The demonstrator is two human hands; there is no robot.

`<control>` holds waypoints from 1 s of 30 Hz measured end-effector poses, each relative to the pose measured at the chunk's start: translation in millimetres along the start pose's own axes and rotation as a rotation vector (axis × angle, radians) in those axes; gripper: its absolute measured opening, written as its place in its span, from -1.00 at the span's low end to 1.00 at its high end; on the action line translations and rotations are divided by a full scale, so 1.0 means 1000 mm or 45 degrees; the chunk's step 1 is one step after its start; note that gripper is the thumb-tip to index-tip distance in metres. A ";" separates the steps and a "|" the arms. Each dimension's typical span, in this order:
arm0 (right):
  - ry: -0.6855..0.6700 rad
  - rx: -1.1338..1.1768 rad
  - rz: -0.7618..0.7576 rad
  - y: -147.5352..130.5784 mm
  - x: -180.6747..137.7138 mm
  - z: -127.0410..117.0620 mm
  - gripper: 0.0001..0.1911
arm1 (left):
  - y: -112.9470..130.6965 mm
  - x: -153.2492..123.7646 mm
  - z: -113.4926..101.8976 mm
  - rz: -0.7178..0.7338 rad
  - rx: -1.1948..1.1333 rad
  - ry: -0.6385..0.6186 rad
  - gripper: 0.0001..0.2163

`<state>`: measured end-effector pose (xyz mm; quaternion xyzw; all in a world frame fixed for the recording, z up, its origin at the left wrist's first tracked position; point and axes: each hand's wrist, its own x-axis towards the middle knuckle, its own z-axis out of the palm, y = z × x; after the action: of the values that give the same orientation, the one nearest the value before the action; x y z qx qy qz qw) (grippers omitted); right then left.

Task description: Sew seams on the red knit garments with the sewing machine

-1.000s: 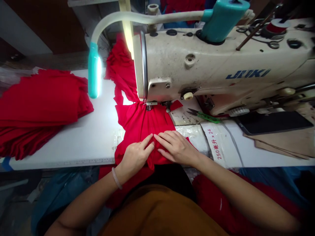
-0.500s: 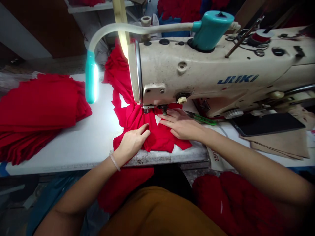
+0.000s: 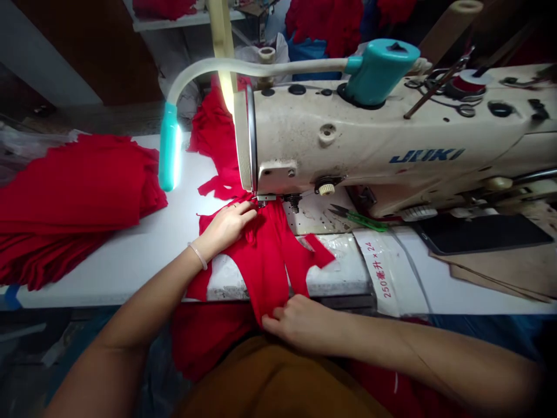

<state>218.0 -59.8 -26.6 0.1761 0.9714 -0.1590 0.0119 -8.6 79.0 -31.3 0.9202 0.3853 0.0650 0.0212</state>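
Note:
A piece of red fabric [image 3: 267, 255] runs from under the presser foot [image 3: 263, 202] of the sewing machine [image 3: 322, 128] over the table's front edge. My left hand [image 3: 228, 226] is at the fabric just left of the presser foot, its fingers closed on a bunched part. Near my lap, my right hand [image 3: 304, 322] pinches the fabric's lower end and holds it stretched. Loose strips of the same cloth spread to both sides, and more lies behind the machine head. My left fingertips are partly hidden in the folds.
A tall stack of folded red cloth [image 3: 73, 186] lies on the left of the white table [image 3: 183, 232]. Green-handled thread snips [image 3: 363, 220] and a dark phone [image 3: 483, 232] lie to the right. A lit teal lamp [image 3: 169, 148] hangs left of the machine head.
My right hand has moved from beside the presser foot down to the table's front edge, drawing the fabric toward me. My left hand has moved up and left, nearer the presser foot.

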 end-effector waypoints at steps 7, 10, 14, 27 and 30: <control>0.694 -0.161 0.232 0.025 0.018 -0.011 -0.53 | 0.018 -0.032 0.006 0.006 -0.079 0.163 -0.71; 0.696 -0.176 0.144 0.022 0.013 0.001 -0.44 | 0.025 -0.044 0.005 -0.102 -0.102 0.235 -0.74; 0.816 -0.193 0.171 0.004 0.011 0.025 -0.40 | 0.039 -0.051 -0.003 -0.004 -0.055 0.315 -0.81; 0.913 -0.225 0.314 -0.015 0.019 0.049 -0.40 | 0.065 -0.060 0.004 -0.033 -0.380 0.422 -0.80; 0.894 -0.197 0.331 -0.020 0.018 0.053 -0.41 | 0.073 -0.060 0.003 -0.001 -0.272 0.444 -0.81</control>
<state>192.5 -88.5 -72.2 0.3400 0.8951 -0.0122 -0.2882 2.0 -15.3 -34.3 0.8874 0.3746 0.2638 0.0518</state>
